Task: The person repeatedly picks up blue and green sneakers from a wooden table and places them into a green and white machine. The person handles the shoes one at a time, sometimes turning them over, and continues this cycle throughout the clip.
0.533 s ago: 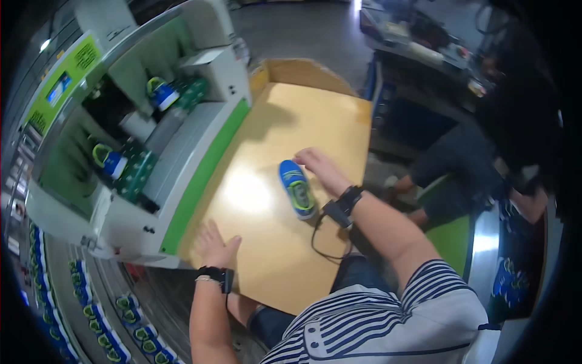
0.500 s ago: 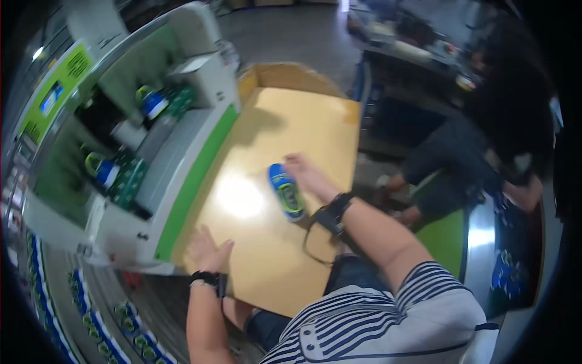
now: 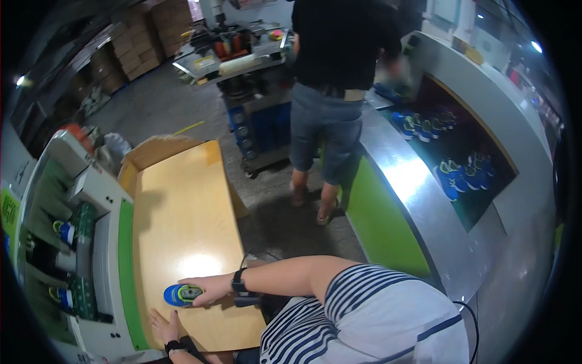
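A blue shoe [image 3: 174, 295] with a green-edged opening rests on the pale wooden tabletop [image 3: 182, 206], its toe toward the left. My right hand [image 3: 209, 289] is closed around its heel end, the thumb on the near side. Just nearer and to the left, my left hand [image 3: 163, 327] lies on the tabletop with fingers spread and holds nothing. Both wrists wear dark bands.
Along the left stands a white and green machine [image 3: 103, 242] holding two blue shoes [image 3: 63, 232] against green pads. A person [image 3: 333, 79] in a dark top stands ahead, beside a metal-edged conveyor [image 3: 400, 176] carrying several blue shoes [image 3: 424, 127]. Behind is a tool cart [image 3: 254, 115].
My view has swung to the right. My right hand, beside the shoe before, now grips its heel end. My left hand stays open on the tabletop, now closer to the shoe.
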`<state>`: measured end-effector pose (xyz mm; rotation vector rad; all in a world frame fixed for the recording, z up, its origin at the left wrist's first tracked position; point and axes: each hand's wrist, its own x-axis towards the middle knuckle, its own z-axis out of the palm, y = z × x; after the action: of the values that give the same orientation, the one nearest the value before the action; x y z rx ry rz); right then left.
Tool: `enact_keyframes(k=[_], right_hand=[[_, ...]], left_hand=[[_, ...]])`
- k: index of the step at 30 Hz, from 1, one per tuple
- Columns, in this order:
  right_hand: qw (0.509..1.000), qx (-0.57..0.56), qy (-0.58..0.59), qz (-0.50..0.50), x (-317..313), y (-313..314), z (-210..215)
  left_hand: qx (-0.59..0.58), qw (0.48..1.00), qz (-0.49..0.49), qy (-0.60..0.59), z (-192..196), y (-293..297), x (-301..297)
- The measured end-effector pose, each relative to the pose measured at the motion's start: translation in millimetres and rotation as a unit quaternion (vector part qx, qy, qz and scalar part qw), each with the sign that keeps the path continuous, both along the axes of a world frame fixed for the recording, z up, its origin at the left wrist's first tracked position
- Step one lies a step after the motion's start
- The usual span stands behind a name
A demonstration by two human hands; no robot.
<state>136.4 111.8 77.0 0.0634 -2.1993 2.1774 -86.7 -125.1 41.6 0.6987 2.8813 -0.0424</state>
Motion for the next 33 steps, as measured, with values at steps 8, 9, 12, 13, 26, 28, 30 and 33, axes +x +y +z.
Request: enact_keyframes(k=[8,9,12,13,26,28,30,33], right_hand=[[0.991,0.106,0.070,-0.045,18.6,7.1,-9.3],[0.991,0.115,0.064,-0.036,18.4,10.0,-12.5],[0.999,0.046,-0.014,0.010,19.5,6.4,-3.0],[0.998,0.036,-0.039,0.017,19.8,5.9,1.5],[0.998,0.059,-0.010,0.019,18.0,9.9,-11.6],[0.998,0.053,-0.007,0.014,17.3,8.3,-11.7],[0.999,0.049,-0.005,0.013,17.4,7.9,-11.1],[0.998,0.044,-0.025,0.022,18.7,6.3,-1.7]], left_hand=[[0.083,0.997,-0.004,0.004,2.0,10.0,10.5],[0.088,0.996,0.024,-0.022,9.0,15.6,18.8],[0.109,0.992,0.038,-0.045,8.8,5.8,20.3],[0.107,0.992,0.047,-0.044,10.5,2.9,22.8],[0.124,0.990,0.044,-0.050,17.7,8.8,28.4],[0.123,0.990,0.047,-0.052,17.7,7.9,27.8],[0.121,0.990,0.047,-0.051,17.6,7.8,27.8],[0.121,0.990,0.052,-0.047,18.1,4.9,28.9]])
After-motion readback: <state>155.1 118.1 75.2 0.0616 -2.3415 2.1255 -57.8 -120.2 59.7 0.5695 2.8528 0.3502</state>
